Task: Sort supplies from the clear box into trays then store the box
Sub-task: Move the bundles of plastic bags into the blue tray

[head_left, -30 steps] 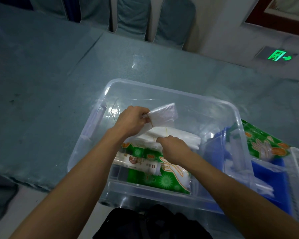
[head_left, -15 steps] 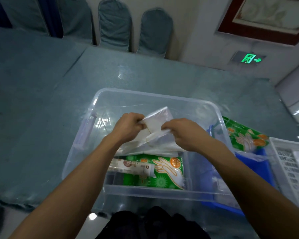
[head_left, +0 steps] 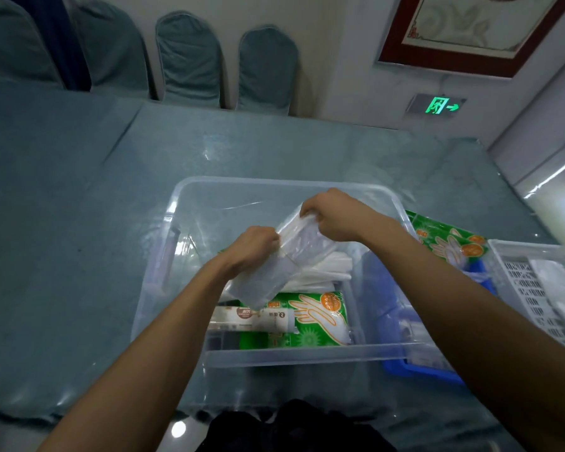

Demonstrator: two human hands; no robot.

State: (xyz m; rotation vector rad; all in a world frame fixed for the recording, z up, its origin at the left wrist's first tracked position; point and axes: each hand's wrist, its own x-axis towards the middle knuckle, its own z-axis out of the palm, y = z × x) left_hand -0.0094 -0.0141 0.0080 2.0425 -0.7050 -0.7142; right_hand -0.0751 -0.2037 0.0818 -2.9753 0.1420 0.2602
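A clear plastic box (head_left: 274,355) stands on the table in front of me. Above its middle, both hands hold a clear plastic packet (head_left: 294,252): my left hand (head_left: 253,247) pinches its left edge, and my right hand (head_left: 331,215) grips its upper corner. Under the packet lie white folded bags (head_left: 320,272), a green glove pack (head_left: 317,318) and a white-labelled tube (head_left: 252,318). A blue tray (head_left: 421,373) sits to the right of the box with another green glove pack (head_left: 450,239) on it. Further right is a white slotted tray (head_left: 529,288).
The table (head_left: 79,239) has a teal cloth under a glossy clear cover. Several covered chairs (head_left: 190,57) line its far edge. A wall with an exit sign (head_left: 439,106) rises behind. Dark clothing (head_left: 294,429) shows at the near edge.
My right hand left the white bags and took the packet's upper corner. Both hands have lifted the packet higher above the box. The view has tilted upward.
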